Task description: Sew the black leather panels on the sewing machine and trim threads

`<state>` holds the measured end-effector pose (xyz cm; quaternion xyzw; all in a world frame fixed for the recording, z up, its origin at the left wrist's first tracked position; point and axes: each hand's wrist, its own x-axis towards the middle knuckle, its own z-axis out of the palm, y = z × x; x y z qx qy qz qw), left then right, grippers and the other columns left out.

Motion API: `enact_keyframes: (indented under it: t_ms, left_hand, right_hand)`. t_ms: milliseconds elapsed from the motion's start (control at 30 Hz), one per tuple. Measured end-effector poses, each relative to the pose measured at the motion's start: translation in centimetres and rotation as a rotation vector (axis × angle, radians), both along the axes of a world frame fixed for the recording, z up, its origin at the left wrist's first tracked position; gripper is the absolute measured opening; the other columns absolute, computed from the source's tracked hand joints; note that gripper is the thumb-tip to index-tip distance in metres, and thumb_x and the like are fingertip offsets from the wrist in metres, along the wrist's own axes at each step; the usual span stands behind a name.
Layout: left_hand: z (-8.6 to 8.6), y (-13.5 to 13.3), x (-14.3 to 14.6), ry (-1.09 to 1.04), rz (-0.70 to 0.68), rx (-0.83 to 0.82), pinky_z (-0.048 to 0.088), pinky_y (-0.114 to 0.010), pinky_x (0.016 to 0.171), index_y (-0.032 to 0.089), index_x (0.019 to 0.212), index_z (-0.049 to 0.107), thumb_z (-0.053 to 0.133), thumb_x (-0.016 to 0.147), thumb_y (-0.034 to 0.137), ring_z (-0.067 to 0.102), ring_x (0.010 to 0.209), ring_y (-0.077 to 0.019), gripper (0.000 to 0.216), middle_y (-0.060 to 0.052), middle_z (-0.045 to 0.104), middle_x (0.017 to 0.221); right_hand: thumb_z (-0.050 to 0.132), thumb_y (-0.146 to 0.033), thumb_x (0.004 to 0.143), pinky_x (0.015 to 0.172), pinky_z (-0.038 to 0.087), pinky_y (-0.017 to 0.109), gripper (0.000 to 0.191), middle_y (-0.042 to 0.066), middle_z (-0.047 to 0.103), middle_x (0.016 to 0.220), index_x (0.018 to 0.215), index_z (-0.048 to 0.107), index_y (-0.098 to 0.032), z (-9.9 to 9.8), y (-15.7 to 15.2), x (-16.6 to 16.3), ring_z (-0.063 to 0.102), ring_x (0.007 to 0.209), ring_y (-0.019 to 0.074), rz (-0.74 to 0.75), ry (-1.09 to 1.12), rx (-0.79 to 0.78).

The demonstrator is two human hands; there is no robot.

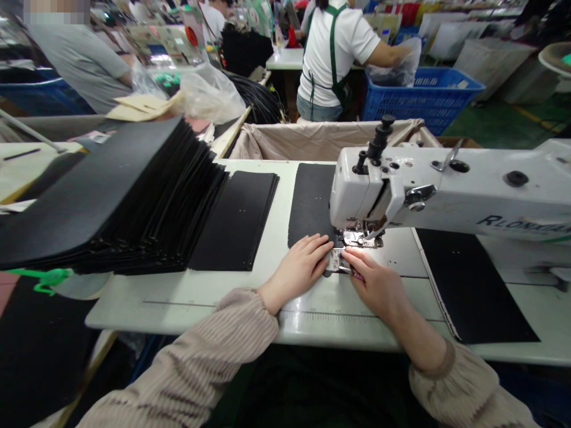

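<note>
A black panel (311,199) lies under the white sewing machine's head (363,190); the head hides its right side. My left hand (306,261) rests flat on the panel's near edge, fingers stretched toward the metal presser foot (361,239). Just in front of the foot, my right hand (378,284) has its fingers together over the metal plate (335,260). Something small and purplish shows beneath those fingers, too hidden to name. Another black panel (477,285), with a pale strip along its left edge, lies right of my right hand.
Left on the table (178,318) stand a tall stack of black panels (102,184) and a lower stack (234,220). A cloth-lined bin (285,139) is behind the table. Beyond it, a person in a white shirt (332,53) stands by a blue crate (414,101).
</note>
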<state>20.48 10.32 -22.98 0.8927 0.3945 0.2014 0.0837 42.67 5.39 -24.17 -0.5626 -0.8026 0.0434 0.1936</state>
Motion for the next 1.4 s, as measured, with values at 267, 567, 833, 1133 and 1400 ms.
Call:
enact_keyframes:
  t_ms: [267, 567, 833, 1133, 1400]
  left_hand:
    - [-0.5, 1.0, 0.4, 0.032, 0.029, -0.011, 0.028, -0.042, 0.121, 0.018, 0.146, 0.043, 0.045, 0.102, 0.037, 0.034, 0.146, -0.0221, 0.049, -0.01, 0.04, 0.155]
    - [-0.3, 1.1, 0.4, 0.019, 0.024, -0.02, 0.029, -0.045, 0.12, 0.019, 0.146, 0.043, 0.046, 0.101, 0.039, 0.034, 0.146, -0.0239, 0.05, -0.01, 0.04, 0.155]
    - [-0.2, 0.9, 0.4, -0.004, 0.022, 0.001, 0.031, -0.046, 0.118, 0.02, 0.143, 0.047, 0.045, 0.101, 0.037, 0.039, 0.143, -0.0242, 0.046, -0.01, 0.045, 0.152]
    - [-0.8, 1.6, 0.4, -0.06, 0.086, 0.015, 0.03, -0.05, 0.118, 0.014, 0.148, 0.038, 0.044, 0.101, 0.04, 0.027, 0.148, -0.027, 0.054, -0.016, 0.035, 0.157]
    - [1.1, -0.8, 0.5, -0.024, 0.377, 0.123, 0.05, -0.043, 0.092, 0.015, 0.133, 0.055, 0.039, 0.102, 0.047, 0.068, 0.099, -0.0267, 0.048, -0.012, 0.071, 0.098]
  right_hand:
    - [0.049, -0.02, 0.093, 0.083, 0.059, 0.033, 0.046, 0.001, 0.055, 0.144, 0.138, 0.055, -0.029, 0.1, 0.0, 0.0, 0.066, 0.11, 0.0213, -0.001, 0.011, -0.006]
    - [0.05, -0.02, 0.093, 0.082, 0.059, 0.033, 0.045, 0.001, 0.056, 0.143, 0.136, 0.055, -0.029, 0.1, 0.1, -0.1, 0.066, 0.109, 0.0214, 0.002, 0.015, -0.002]
    - [0.05, -0.019, 0.092, 0.082, 0.058, 0.032, 0.046, 0.001, 0.056, 0.143, 0.136, 0.056, -0.03, 0.0, 0.0, -0.1, 0.066, 0.109, 0.0202, -0.003, 0.016, 0.016]
    - [0.048, -0.022, 0.094, 0.083, 0.057, 0.033, 0.043, 0.002, 0.057, 0.142, 0.136, 0.055, -0.028, 0.2, 0.0, -0.3, 0.065, 0.112, 0.0201, -0.016, 0.009, 0.013]
    - [0.048, -0.023, 0.094, 0.083, 0.055, 0.031, 0.038, 0.002, 0.06, 0.138, 0.13, 0.059, -0.028, 0.6, -0.3, -0.2, 0.064, 0.111, 0.0199, -0.028, 0.053, 0.012]
